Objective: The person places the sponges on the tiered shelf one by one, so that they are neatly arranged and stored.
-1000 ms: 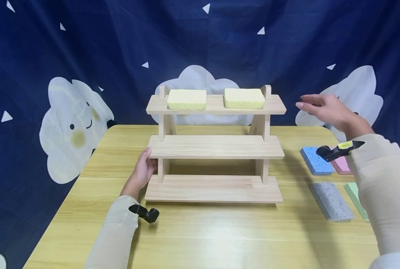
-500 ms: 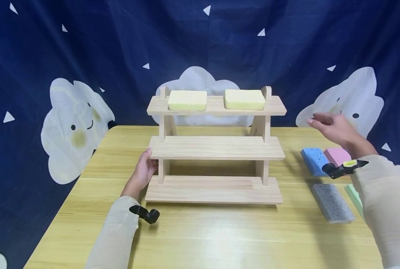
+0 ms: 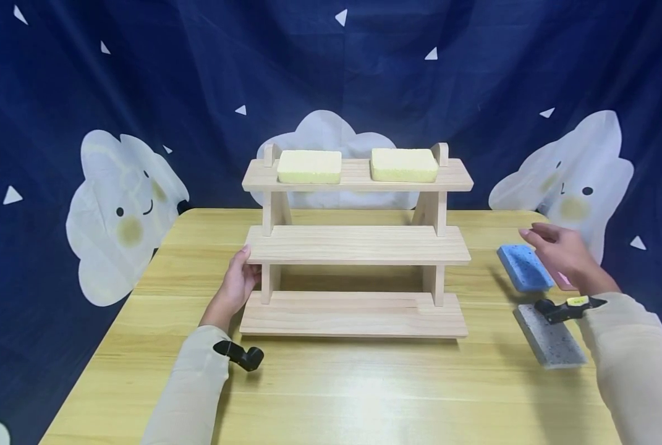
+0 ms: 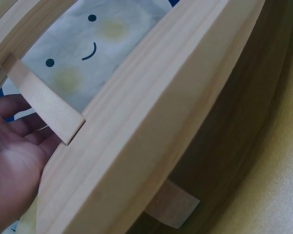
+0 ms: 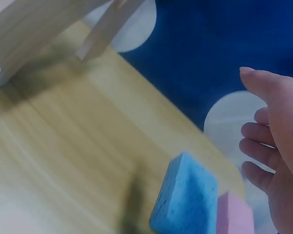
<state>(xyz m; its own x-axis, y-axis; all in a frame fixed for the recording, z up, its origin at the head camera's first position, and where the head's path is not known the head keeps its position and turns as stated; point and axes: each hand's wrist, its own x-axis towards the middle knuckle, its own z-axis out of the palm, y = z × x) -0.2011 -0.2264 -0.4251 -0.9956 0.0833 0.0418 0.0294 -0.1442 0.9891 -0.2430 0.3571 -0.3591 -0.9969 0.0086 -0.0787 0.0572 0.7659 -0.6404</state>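
The wooden rack stands on the table. At its 9 o'clock, the left hand has its grip clamped on the end of the middle shelf. Toward 3 o'clock, the right hand hovers near the blue sponge and the pink sponge; its grip is apart, thumb away from fingers. The grey sponge lies at 4 o'clock. Two yellow sponges rest on the top shelf, at 11 and 1 o'clock.
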